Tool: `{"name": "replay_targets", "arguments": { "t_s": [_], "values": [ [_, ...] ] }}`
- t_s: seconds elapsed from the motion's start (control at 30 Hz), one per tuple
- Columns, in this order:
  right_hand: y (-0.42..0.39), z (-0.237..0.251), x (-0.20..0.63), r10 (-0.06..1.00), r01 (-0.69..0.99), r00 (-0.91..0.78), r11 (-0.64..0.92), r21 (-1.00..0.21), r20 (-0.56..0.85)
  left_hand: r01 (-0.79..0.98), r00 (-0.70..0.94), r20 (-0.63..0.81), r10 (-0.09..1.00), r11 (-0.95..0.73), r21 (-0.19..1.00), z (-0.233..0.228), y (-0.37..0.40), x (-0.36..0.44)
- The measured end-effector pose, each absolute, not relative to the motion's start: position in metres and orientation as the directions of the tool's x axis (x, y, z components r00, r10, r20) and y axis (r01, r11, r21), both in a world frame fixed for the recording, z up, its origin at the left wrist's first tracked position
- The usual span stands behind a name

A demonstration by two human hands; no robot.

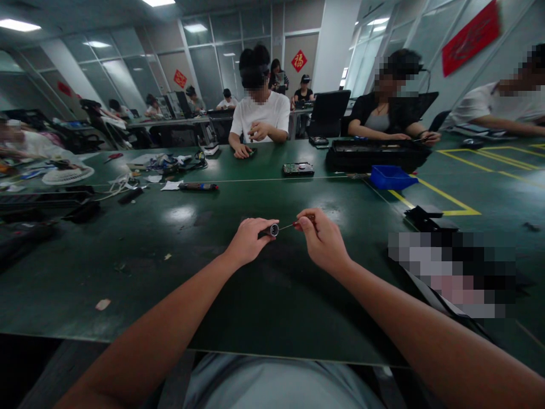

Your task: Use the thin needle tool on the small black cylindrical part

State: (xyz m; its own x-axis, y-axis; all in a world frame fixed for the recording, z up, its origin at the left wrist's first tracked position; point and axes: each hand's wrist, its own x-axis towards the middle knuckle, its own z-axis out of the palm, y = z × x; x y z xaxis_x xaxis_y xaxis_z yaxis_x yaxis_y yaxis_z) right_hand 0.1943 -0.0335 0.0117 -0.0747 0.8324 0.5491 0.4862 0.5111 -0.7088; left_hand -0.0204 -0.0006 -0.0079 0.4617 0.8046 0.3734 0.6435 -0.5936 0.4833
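My left grip (251, 237) clamps a dark, silver-rimmed hard cylinder (273, 230); just beside it, my right grip (321, 237) pinches a slim red-handled metal tool (293, 225). From afar, I judge the cylinder light, stiff and slippery, best held around its barrel.

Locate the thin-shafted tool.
In the head view, the tool is just right of centre, in the right hand, its tip near the pale-rimmed end of the dark cylinder in the left hand.

Free tabletop (145, 241) lies left of the left hand (248, 240), but black parts (435, 223) obstruct farther right.
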Motion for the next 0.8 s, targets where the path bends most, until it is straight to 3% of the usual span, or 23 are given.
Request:
{"name": "replay_targets", "arguments": {
  "t_s": [0.8],
  "values": [
    [-0.0303,0.0088,0.1922,0.875,0.419,-0.019,0.446,-0.791,0.484,0.673,0.434,0.337,0.836,-0.549,0.495,-0.0098,0.0021,-0.0202]
  ]
}}
